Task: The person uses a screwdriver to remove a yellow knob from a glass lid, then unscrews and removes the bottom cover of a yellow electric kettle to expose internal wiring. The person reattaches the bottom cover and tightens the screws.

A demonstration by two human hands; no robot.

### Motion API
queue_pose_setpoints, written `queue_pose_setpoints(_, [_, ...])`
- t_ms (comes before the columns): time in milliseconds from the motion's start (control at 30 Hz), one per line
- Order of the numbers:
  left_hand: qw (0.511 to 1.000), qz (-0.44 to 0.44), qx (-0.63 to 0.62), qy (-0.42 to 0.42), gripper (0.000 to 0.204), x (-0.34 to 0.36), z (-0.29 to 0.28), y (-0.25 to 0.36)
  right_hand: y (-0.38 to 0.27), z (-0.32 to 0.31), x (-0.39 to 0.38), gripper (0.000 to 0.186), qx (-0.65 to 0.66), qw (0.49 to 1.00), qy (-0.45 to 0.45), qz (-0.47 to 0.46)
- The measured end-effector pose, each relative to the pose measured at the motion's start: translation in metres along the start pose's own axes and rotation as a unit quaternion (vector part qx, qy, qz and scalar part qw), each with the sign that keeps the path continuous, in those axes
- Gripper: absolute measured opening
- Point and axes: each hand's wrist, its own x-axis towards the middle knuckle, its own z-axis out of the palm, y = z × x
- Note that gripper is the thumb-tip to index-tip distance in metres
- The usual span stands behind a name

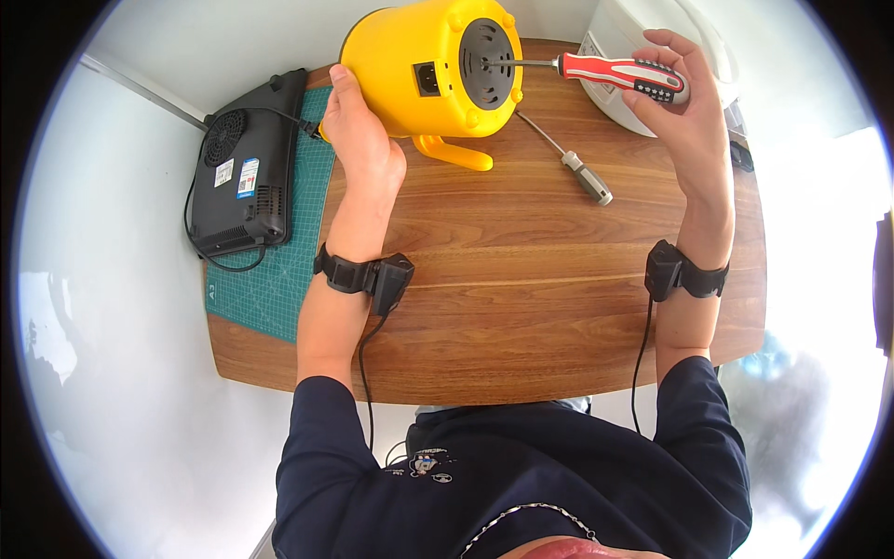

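Observation:
A yellow jug-shaped electric appliance (pixel 391 65) lies tipped on its side at the far middle of the table. Its round black vented base (pixel 486 86) faces right, with a power socket beside it and a yellow handle (pixel 456 154) below. My left hand (pixel 365 140) grips the near left side of the body; some of its fingers are hidden behind it. In my right hand (pixel 689 102), a red and black screwdriver (pixel 605 70) is held by its handle between thumb and fingers. Its shaft runs level to the left, with the tip at the middle of the black base.
A second screwdriver (pixel 589 177), grey-handled, lies below the appliance. At left, a black vented device (pixel 247 172) with its cord leans over a green cutting mat (pixel 256 303). Behind my right hand stands a white rounded appliance (pixel 605 47). The wooden table (pixel 521 298) has walls around it.

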Motion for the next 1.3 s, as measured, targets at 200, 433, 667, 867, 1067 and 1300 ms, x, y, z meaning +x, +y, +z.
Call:
queue_pose_setpoints(200, [1.000, 0.008, 0.005, -0.003, 0.040, 0.001, -0.002, 0.002, -0.005, -0.006, 0.006, 0.052, -0.025, 0.979, -0.032, 0.201])
queue_pose_setpoints(433, [1.000, 0.027, 0.013, 0.001, 0.040, 0.005, -0.002, 0.004, 0.010, 0.014, 0.002, 0.046, 0.008, 1.000, 0.015, 0.003])
queue_pose_setpoints(667, [0.999, 0.034, 0.019, -0.001, 0.040, 0.004, -0.003, 0.006, 0.016, -0.009, 0.010, 0.047, -0.003, 0.982, -0.070, 0.175])
queue_pose_setpoints(867, [1.000, 0.018, 0.004, 0.000, 0.040, 0.004, -0.001, 0.006, 0.021, 0.010, 0.003, 0.040, 0.054, 0.998, 0.010, -0.033])
queue_pose_setpoints(1067, [1.000, 0.004, 0.019, 0.006, 0.041, 0.006, -0.004, 0.008, 0.003, -0.007, 0.008, 0.041, 0.039, 0.983, -0.066, 0.166])
queue_pose_setpoints(1300, [1.000, 0.012, -0.006, 0.003, 0.038, 0.008, -0.002, 0.006, 0.013, 0.013, 0.003, 0.042, 0.049, 0.998, 0.024, 0.028])
